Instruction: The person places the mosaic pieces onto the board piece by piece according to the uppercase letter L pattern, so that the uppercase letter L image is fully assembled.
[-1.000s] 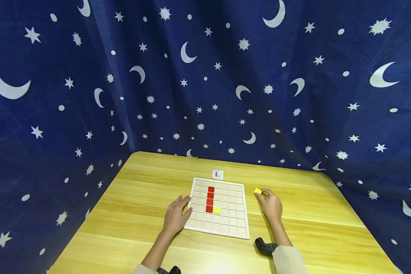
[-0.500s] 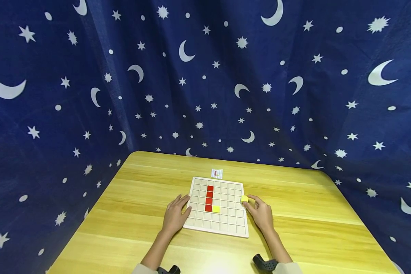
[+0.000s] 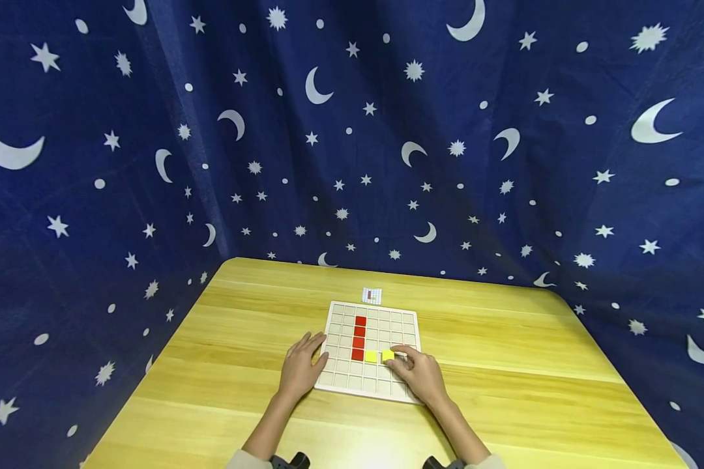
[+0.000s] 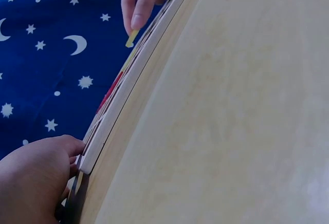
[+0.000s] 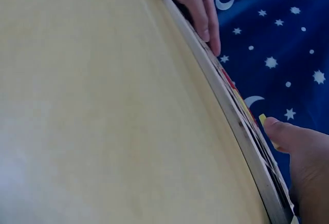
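On the table sits a pale square board (image 3: 346,383) ruled into square cells. Several red tiles (image 3: 359,331) form a column in it, and one yellow tile (image 3: 371,356) lies right of the lowest red one. Between thumb and fingers my right hand (image 3: 420,374) pinches another yellow tile (image 3: 388,355), slightly tilted, over the cells just right of the placed yellow one. The right wrist view shows this held tile (image 5: 262,118) a little above the board. My left hand (image 3: 300,372) rests at the board's left edge, fingers extended, thumb touching the rim.
A small printed card (image 3: 372,296) with a grid and coloured squares lies behind the board. The wooden table (image 3: 258,312) reaches back to a dark blue curtain (image 3: 375,130) with moons and stars. Both wrists wear black devices.
My right hand has carried the yellow tile leftward from the table at the board's right to above the cells beside the placed yellow tile. My left hand has stayed at the board's edge.
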`<state>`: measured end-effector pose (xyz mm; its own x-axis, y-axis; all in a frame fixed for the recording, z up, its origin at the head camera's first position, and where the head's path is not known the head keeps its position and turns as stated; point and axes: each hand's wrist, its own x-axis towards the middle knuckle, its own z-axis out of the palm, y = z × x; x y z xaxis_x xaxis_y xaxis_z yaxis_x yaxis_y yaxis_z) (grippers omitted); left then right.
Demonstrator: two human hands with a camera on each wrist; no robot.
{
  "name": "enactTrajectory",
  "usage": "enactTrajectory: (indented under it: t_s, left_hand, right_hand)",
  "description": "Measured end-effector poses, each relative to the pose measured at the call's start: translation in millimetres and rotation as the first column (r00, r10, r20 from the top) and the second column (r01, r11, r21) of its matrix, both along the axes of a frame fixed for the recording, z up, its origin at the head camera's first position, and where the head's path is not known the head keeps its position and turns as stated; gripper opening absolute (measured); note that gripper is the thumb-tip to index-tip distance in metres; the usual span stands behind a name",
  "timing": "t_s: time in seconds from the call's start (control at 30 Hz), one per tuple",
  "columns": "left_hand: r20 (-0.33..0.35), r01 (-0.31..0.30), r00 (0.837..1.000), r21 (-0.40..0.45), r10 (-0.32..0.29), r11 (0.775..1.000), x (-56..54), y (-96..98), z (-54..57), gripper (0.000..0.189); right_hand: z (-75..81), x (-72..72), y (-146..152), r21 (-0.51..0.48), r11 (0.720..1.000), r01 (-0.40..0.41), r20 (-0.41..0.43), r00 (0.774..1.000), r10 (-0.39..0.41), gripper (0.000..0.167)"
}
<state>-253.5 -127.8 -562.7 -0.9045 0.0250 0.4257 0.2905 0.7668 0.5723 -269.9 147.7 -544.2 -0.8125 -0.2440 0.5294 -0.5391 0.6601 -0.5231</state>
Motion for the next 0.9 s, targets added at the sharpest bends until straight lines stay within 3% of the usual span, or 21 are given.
enactTrajectory:
  t_s: [0.3, 0.7, 0.8, 0.9]
  left_hand:
    - [-0.003, 0.003, 1.000, -0.008, -0.003, 1.000, -0.3, -0.1, 1.5, 0.040]
    - [-0.037, 0.000, 0.999, 0.002, 0.000, 1.000, 0.4, 1.4, -0.7, 0.040]
    - [0.001, 0.019, 1.000, 0.026, -0.019, 0.999, -0.1, 0.3, 1.3, 0.040]
    - [0.133, 0.061, 0.988, 0.141, -0.080, 0.988, -1.7, -5.5, 8.2, 0.043]
  right_hand:
    - [-2.2, 0.7, -2.8, 0.127, 0.991, 0.046, -0.021, 0.999, -0.043, 0.028]
    - [-1.0, 2.2, -1.7, 0.134, 0.991, 0.025, -0.030, 0.999, -0.022, 0.034]
    - [2.3, 2.8, 1.3, 0.107, 0.994, 0.006, 0.000, 1.000, -0.006, 0.038]
    - [8.8, 0.5, 7.9, 0.058, 0.998, 0.007, 0.025, 1.000, -0.009, 0.035]
